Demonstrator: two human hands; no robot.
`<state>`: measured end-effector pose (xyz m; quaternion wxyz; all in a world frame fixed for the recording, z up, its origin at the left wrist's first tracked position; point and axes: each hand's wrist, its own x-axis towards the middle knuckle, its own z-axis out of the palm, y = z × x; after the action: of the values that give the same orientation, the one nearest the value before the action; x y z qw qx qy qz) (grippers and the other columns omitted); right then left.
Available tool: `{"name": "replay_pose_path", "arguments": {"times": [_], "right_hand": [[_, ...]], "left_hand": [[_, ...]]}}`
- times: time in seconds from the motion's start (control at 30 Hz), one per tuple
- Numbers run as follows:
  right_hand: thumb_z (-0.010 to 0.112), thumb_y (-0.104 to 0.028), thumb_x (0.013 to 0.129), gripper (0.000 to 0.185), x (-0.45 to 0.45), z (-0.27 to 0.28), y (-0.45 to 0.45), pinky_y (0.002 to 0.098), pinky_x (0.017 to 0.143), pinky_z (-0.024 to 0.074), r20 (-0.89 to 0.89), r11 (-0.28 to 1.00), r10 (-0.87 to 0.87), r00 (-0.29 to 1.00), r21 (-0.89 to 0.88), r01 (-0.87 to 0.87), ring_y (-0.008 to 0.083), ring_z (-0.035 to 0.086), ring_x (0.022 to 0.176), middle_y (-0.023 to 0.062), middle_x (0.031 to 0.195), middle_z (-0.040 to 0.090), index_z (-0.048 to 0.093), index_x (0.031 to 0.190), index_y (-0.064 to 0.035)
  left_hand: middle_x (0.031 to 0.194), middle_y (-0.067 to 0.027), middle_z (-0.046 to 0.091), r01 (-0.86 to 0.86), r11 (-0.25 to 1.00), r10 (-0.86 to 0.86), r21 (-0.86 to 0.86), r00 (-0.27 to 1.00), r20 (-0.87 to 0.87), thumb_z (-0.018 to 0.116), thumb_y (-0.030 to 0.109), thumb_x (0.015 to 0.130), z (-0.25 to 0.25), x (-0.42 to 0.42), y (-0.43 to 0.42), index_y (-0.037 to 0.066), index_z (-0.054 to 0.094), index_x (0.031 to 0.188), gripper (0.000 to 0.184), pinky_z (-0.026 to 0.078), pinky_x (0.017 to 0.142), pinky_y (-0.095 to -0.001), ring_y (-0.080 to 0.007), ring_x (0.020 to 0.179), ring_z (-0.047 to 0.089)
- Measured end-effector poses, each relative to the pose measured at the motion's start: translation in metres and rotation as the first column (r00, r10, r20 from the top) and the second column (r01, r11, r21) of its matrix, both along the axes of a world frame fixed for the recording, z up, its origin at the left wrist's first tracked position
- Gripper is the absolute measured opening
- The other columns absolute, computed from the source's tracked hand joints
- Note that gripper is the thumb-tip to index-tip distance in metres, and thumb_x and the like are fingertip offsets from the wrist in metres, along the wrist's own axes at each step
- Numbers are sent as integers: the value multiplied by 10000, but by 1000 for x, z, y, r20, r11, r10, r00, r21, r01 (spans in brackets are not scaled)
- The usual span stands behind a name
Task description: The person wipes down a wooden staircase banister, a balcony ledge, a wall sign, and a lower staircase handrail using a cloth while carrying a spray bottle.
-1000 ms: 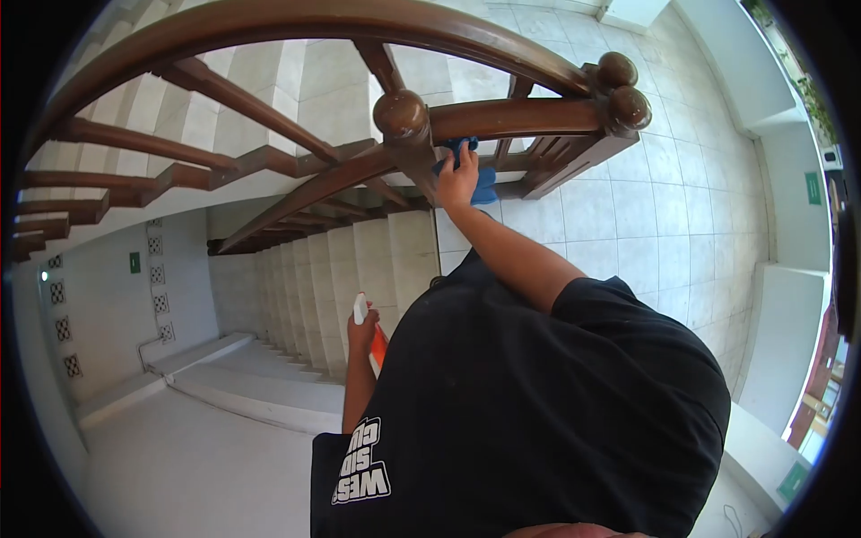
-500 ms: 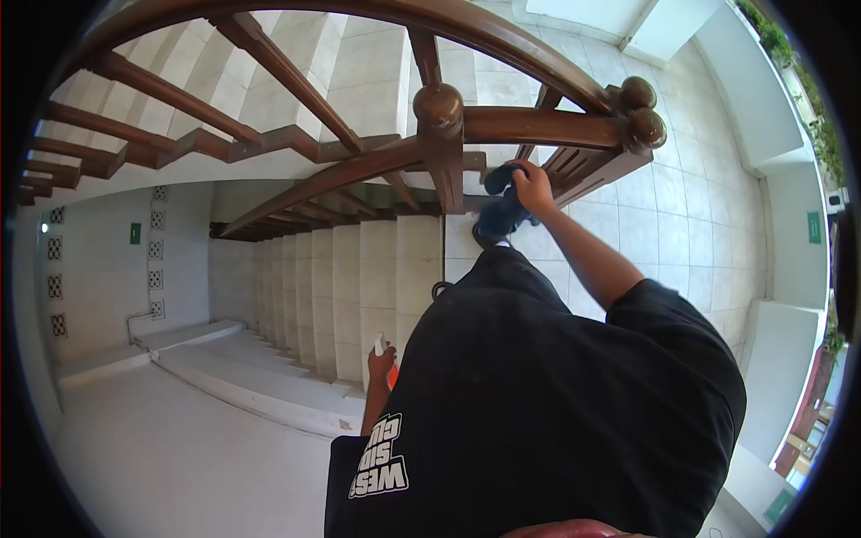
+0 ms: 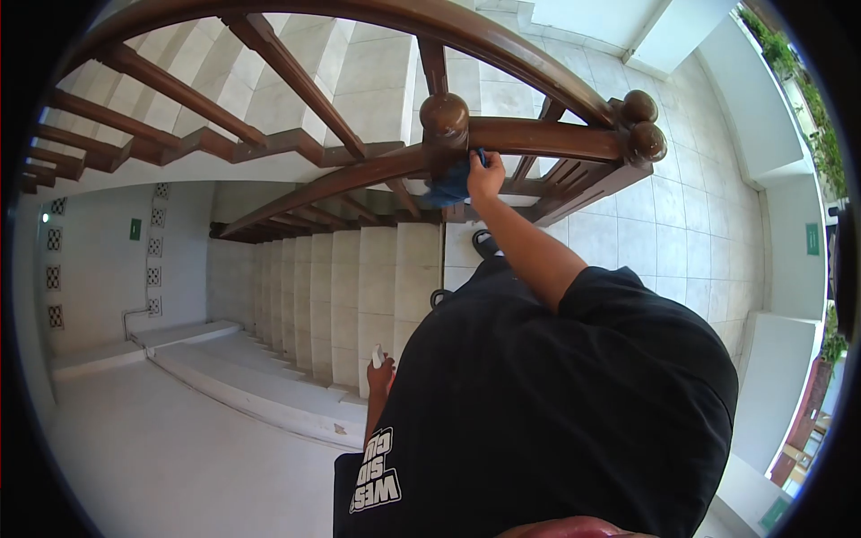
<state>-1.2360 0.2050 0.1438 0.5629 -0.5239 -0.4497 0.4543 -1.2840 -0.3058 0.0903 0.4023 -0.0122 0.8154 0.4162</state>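
My right hand (image 3: 485, 177) pinches a blue cloth (image 3: 451, 183), which hangs against the brown wooden newel post (image 3: 444, 148) just below its ball top (image 3: 444, 115). The short brown handrail (image 3: 543, 137) runs right from that post, close above my fingers. Low on the left, my left hand (image 3: 381, 375) is closed round a spray bottle with a white trigger head (image 3: 378, 356). A small bit of the bottle's orange body shows beside the black shirt, and the rest of it is hidden.
Tiled stairs (image 3: 341, 278) descend on the left, with more steps (image 3: 296, 81) behind the curved banister (image 3: 359, 9) above. Two ball-topped posts (image 3: 646, 142) end the railing at right. Sandalled feet (image 3: 485, 243) stand on the tiled landing (image 3: 628, 233). A white wall (image 3: 215, 430) fills the lower left.
My right hand first moved right, off the post with the blue cloth, then came back left to it. My left hand sits lower in view, still on the bottle. The view has shifted.
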Motion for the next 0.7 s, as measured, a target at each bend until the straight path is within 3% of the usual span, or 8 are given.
{"name": "replay_pose_path", "arguments": {"times": [0.07, 0.13, 0.2, 0.3, 0.4, 0.53, 0.6, 0.7], "right_hand": [[731, -201, 871, 191, 34, -2, 15, 262, 662, 438, -62, 989, 137, 989, -47, -140, 98, 522, 705, 19, 747, 606, 638, 849, -36], [719, -209, 888, 176, 86, 29, 18, 251, 662, 451, 52, 754, 623, 780, -307, -581, 103, 550, 723, 24, 789, 623, 642, 912, -53], [697, -231, 908, 226, 117, 34, 12, 268, 685, 473, -169, 832, 402, 900, -344, -436, 117, 573, 745, 54, 858, 639, 617, 1023, -53], [687, -248, 916, 300, 148, 14, 21, 308, 703, 486, -300, 963, 88, 950, -219, -158, 136, 580, 762, 78, 926, 642, 579, 1113, -50], [688, -260, 913, 325, 135, -4, 35, 314, 709, 480, -128, 969, -57, 990, -247, 24, 139, 573, 771, 80, 938, 635, 572, 1127, -44], [700, -260, 899, 336, 91, 4, 23, 296, 747, 474, -1, 843, 469, 883, -297, -448, 151, 573, 798, 74, 901, 637, 596, 1136, -46], [692, -253, 902, 322, 73, 2, 9, 303, 778, 480, -47, 794, 588, 807, -155, -588, 168, 599, 825, 87, 892, 650, 607, 1117, -27], [663, -246, 918, 309, 89, -1, -8, 323, 806, 486, 23, 921, 365, 931, -156, -357, 196, 620, 877, 117, 929, 659, 604, 1106, -9]], "left_hand": [[833, -107, 668, -30, 1000, 30, 5, 999, 40, 660, 119, 775, -67, -4, -33, -34, 628, 1086, 348, 530, 638, -306, -191, 698, 663], [836, -109, 672, -64, 998, 62, 12, 994, 85, 662, 132, 776, -90, -8, -41, -29, 634, 1084, 349, 528, 650, -309, -194, 711, 667], [851, -110, 681, 167, 973, -177, -161, 983, -49, 668, 182, 776, -80, -8, -42, -18, 649, 1075, 360, 523, 683, -316, -197, 738, 672], [872, -109, 689, 116, 982, -115, -147, 993, 16, 670, 222, 773, -79, -10, -37, -11, 658, 1072, 380, 523, 707, -321, -197, 755, 675], [856, -102, 684, 306, 933, -327, -188, 940, -92, 664, 207, 775, -94, -28, -43, -8, 655, 1062, 359, 521, 702, -318, -193, 750, 669], [837, -94, 674, 284, 951, -295, -124, 953, -76, 663, 185, 781, -64, -51, -22, -7, 652, 1043, 325, 525, 686, -319, -190, 741, 663], [832, -87, 663, -3, 1000, 2, 17, 997, 73, 665, 154, 784, -56, -57, -12, -7, 648, 1032, 296, 532, 669, -322, -184, 736, 657], [854, -84, 659, -16, 999, 15, 35, 999, 35, 670, 136, 782, -49, -54, 2, 3, 645, 1049, 299, 538, 661, -324, -184, 738, 657]]}}
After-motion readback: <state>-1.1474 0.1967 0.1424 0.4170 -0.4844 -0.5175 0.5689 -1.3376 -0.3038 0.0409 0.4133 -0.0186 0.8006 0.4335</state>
